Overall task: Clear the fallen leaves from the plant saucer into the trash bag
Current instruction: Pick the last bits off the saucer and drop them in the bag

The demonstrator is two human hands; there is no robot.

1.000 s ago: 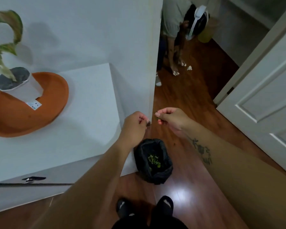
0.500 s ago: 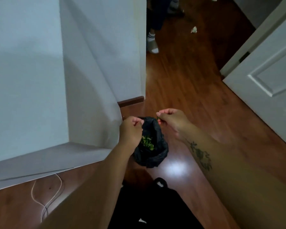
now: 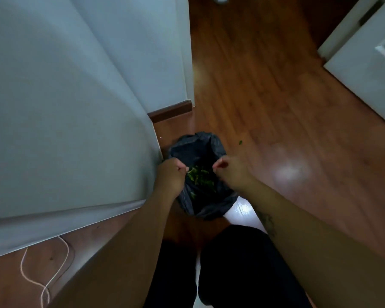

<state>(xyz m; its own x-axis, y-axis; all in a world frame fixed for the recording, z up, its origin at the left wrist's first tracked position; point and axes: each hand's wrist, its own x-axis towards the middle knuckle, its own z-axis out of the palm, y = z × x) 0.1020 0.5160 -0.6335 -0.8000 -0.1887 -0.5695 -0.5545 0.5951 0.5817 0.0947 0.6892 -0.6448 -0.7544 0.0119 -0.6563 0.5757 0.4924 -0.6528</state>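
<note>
A small black trash bag (image 3: 200,147) stands open on the wooden floor beside the white cabinet. Green leaf bits (image 3: 201,177) lie inside it. My left hand (image 3: 170,176) pinches the bag's left rim, fingers closed. My right hand (image 3: 228,172) pinches the right rim the same way, so the mouth is held between both hands. One small green leaf piece (image 3: 240,142) lies on the floor just right of the bag. The plant saucer is out of view.
A white cabinet (image 3: 65,130) fills the left side, its corner right against my left hand. A white cable (image 3: 42,283) loops on the floor below it. A white door (image 3: 365,63) stands at the upper right. My dark-trousered legs (image 3: 231,267) are below the bag.
My view has dropped from the cabinet top with the saucer down to the floor. Both hands have lowered to the bag and closed on its rim.
</note>
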